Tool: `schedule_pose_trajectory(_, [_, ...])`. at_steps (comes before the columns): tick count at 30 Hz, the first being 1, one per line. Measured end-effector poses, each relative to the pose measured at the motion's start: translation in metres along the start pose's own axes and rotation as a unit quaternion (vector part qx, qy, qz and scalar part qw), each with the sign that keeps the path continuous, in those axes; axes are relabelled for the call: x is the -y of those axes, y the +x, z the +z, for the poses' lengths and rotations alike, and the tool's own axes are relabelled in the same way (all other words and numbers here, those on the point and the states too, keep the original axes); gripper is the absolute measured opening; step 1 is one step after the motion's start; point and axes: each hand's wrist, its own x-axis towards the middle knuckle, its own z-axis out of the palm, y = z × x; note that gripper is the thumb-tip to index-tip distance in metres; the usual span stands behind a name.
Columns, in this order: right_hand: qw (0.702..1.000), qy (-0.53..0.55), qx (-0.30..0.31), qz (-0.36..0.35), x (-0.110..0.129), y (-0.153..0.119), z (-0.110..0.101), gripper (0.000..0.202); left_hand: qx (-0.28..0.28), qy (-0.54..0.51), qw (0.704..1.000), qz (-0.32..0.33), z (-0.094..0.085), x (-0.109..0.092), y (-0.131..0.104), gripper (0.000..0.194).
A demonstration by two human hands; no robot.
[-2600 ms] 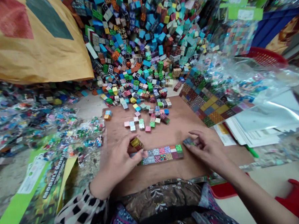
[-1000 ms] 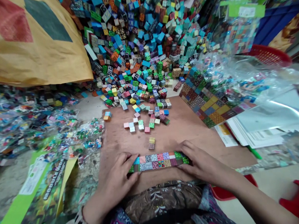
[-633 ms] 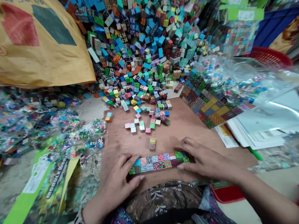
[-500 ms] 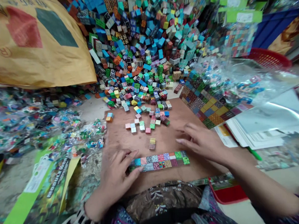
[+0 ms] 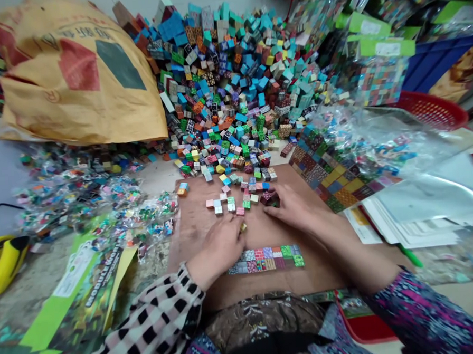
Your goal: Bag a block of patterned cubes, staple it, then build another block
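Observation:
My left hand [image 5: 221, 247] is closed at the middle of the brown board [image 5: 211, 292], its fingertips on a small yellow-topped block [image 5: 243, 228] that they mostly cover. Below it lies a two-row strip of patterned blocks [image 5: 280, 256]; the wrist and hand hide its left end. Farther right, my right hand [image 5: 291, 208] has thumb and fingers on either side of a dark red block [image 5: 267, 197]. Left of that block are several loose blocks, among them a pink block [image 5: 240, 211] and a white-sided block [image 5: 218, 210].
A large heap of colourful blocks [image 5: 224, 93] rises behind the board. A yellow sack [image 5: 78, 116] stands back left, above bagged small pieces [image 5: 114, 191]. At right are a sheet of joined blocks [image 5: 335, 177], plastic bags and a red basket [image 5: 435, 108].
My left hand has moved right and up from the strip's left end to the yellow-topped block. My right hand has moved left to the dark red block. The view has tilted up slightly.

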Motion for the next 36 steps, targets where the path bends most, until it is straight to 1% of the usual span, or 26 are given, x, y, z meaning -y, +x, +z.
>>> schedule_pose_trajectory(2, [0.999,-0.034,-0.007,0.004,0.011,-0.012,-0.014,0.041,0.008,0.001,1.000,0.007,-0.004,0.010,-0.006,0.043])
schedule_pose_trajectory(3, [0.999,-0.050,0.007,-0.012,0.019,-0.017,-0.020,0.035,0.012,0.002,1.000,0.014,-0.005,0.016,-0.009,0.046])
schedule_pose_trajectory(5, [0.994,-0.074,0.047,-0.067,0.038,-0.020,-0.027,0.025,0.016,0.001,0.999,0.033,-0.008,0.025,-0.015,0.048])
schedule_pose_trajectory(6, [0.988,-0.091,0.073,-0.100,0.046,-0.019,-0.027,0.025,0.016,-0.001,0.999,0.044,-0.008,0.029,-0.018,0.049])
schedule_pose_trajectory(9, [0.971,-0.129,0.120,-0.162,0.064,-0.006,-0.016,0.036,0.019,-0.011,0.997,0.073,-0.010,0.035,-0.023,0.052])
schedule_pose_trajectory(11, [0.963,-0.146,0.146,-0.172,0.068,0.004,-0.005,0.040,0.023,-0.011,0.996,0.087,-0.013,0.036,-0.026,0.054])
schedule_pose_trajectory(13, [0.959,-0.157,0.162,-0.173,0.069,0.011,0.003,0.038,0.024,-0.011,0.995,0.093,-0.016,0.037,-0.030,0.054])
schedule_pose_trajectory(15, [0.956,-0.161,0.166,-0.183,0.068,0.012,0.008,0.036,0.026,-0.014,0.995,0.094,-0.019,0.038,-0.034,0.051])
schedule_pose_trajectory(19, [0.948,-0.166,0.177,-0.207,0.067,0.006,0.011,0.033,0.033,-0.030,0.995,0.091,-0.022,0.042,-0.040,0.040])
schedule_pose_trajectory(21, [0.949,-0.164,0.177,-0.202,0.069,0.003,0.009,0.031,0.027,-0.038,0.996,0.078,-0.022,0.044,-0.042,0.039])
schedule_pose_trajectory(23, [0.952,-0.169,0.180,-0.178,0.073,0.002,0.004,0.027,0.027,-0.048,0.996,0.067,-0.022,0.047,-0.044,0.039])
schedule_pose_trajectory(26, [0.956,-0.166,0.195,-0.139,0.081,0.005,-0.005,0.021,0.038,-0.059,0.995,0.066,-0.023,0.050,-0.047,0.038])
schedule_pose_trajectory(28, [0.965,-0.148,0.174,-0.125,0.087,0.011,-0.006,0.025,0.039,-0.063,0.995,0.069,-0.023,0.052,-0.048,0.037])
schedule_pose_trajectory(31, [0.979,-0.142,0.110,-0.099,0.092,0.024,0.004,0.034,0.029,-0.071,0.995,0.069,-0.024,0.052,-0.050,0.036])
schedule_pose_trajectory(32, [0.979,-0.147,0.099,-0.096,0.093,0.029,0.009,0.035,0.025,-0.072,0.995,0.070,-0.024,0.051,-0.051,0.035])
schedule_pose_trajectory(34, [0.978,-0.158,0.097,-0.098,0.093,0.036,0.018,0.034,0.021,-0.076,0.994,0.076,-0.025,0.050,-0.053,0.031])
schedule_pose_trajectory(36, [0.976,-0.159,0.107,-0.107,0.092,0.039,0.023,0.032,0.030,-0.083,0.993,0.077,-0.026,0.048,-0.055,0.026])
